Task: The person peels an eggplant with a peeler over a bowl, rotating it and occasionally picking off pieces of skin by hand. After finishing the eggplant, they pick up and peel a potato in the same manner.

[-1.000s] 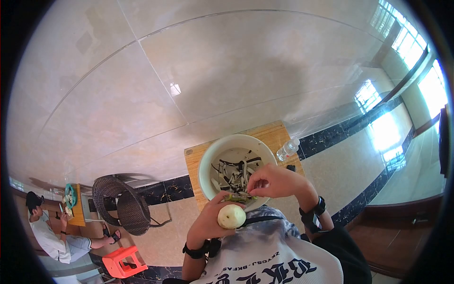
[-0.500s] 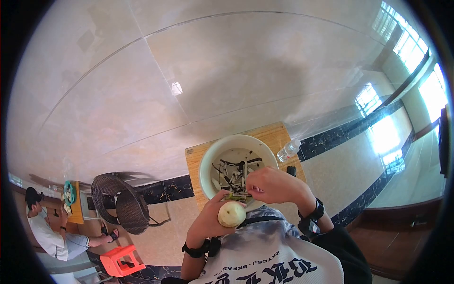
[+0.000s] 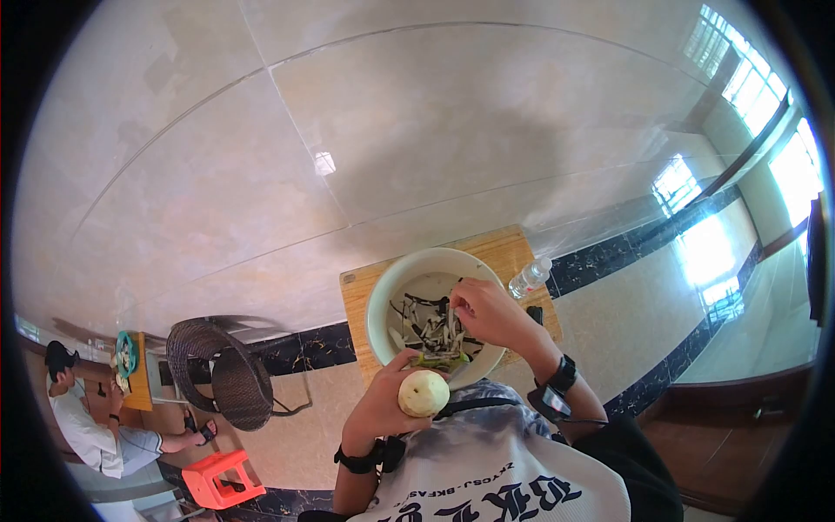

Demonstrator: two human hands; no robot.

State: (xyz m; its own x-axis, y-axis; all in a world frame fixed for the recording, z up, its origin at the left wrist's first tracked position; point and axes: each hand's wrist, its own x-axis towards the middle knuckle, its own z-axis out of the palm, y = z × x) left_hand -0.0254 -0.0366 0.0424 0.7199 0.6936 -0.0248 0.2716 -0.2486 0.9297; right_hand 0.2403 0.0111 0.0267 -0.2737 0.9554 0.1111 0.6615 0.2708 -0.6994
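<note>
My left hand (image 3: 380, 402) is closed around a pale, peeled vegetable (image 3: 424, 394) whose rounded end faces up. A green-handled tool, apparently a peeler (image 3: 429, 359), also sits at the fingers of that hand, over the near rim of a large white basin (image 3: 377, 304). Dark and pale strips of peel (image 3: 424, 324) lie inside the basin. Above them, my right hand (image 3: 487, 306) has its fingertips pinched together. Whether a strip is between them I cannot make out.
The basin stands on a wooden table (image 3: 509, 248). A clear plastic bottle (image 3: 531, 277) and a small black object (image 3: 535, 314) are to its right. At left are a dark wicker chair (image 3: 239, 383), an orange stool (image 3: 222, 478) and a seated person (image 3: 91, 426) by another table.
My right hand has moved away from the peeler and my left hand, up and forward over the peel in the basin. The left hand and the vegetable have barely shifted.
</note>
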